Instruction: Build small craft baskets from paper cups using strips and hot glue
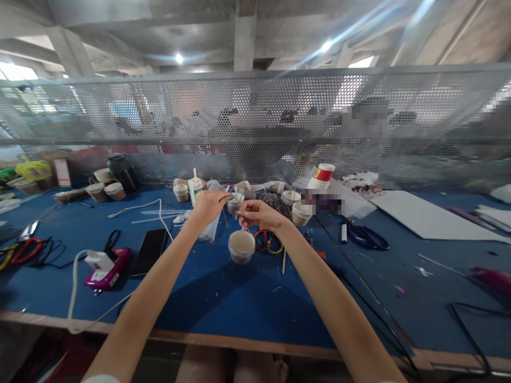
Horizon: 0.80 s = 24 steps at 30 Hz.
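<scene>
Both my arms reach out over the blue table (223,298). My left hand (209,205) is closed in a pinch on a small greenish piece beside a small paper cup (235,202). My right hand (257,214) is also pinched, fingers together on something too thin to name, just right of that cup. Below both hands stands a wider cup wrapped in twine (241,246), open side up. A thin stick (284,260) lies on the table to its right.
A black phone (149,251), a white charger on a pink case (104,266) with a white cable, red-handled scissors (24,249), a glue bottle (195,190), several small cups, a red-banded paper cup (322,177), black scissors (365,236) and white boards lie around. A perforated metal screen (255,127) stands behind.
</scene>
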### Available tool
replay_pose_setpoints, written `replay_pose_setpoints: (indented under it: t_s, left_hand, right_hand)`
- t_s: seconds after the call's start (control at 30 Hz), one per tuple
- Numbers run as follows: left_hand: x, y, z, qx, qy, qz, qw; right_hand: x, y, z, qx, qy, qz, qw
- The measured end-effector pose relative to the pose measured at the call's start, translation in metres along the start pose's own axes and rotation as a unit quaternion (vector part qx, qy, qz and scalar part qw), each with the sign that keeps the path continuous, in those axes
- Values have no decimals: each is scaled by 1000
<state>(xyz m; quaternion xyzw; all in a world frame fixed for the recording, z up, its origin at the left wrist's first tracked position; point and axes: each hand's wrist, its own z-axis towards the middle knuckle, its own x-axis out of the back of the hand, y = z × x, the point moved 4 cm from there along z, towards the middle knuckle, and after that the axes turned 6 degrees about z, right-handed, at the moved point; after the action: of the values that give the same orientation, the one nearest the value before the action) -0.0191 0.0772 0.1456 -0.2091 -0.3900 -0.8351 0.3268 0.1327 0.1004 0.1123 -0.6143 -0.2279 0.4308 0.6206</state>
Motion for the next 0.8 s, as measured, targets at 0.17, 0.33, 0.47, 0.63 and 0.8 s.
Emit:
replay_pose_setpoints:
  t_s: [0.17,0.33,0.47,0.63,0.8]
  left_hand:
    - [-2,9,-3,-72,10,91,993]
    - [-3,19,-12,-170,56,184,966]
    - [-2,30,-18,-262,103,248,927]
    - [1,33,-16,-288,122,216,925]
    - [1,32,-17,-299,149,202,921]
  right_hand:
    - [-5,-2,3,16,38,2,999]
    - [-10,-3,4,23,54,-5,998]
    - [-15,-6,2,26,40,0,999]
    - [-20,-6,0,10,-5,-12,1000]
    - [-19,-3,1,7,-28,-11,1000]
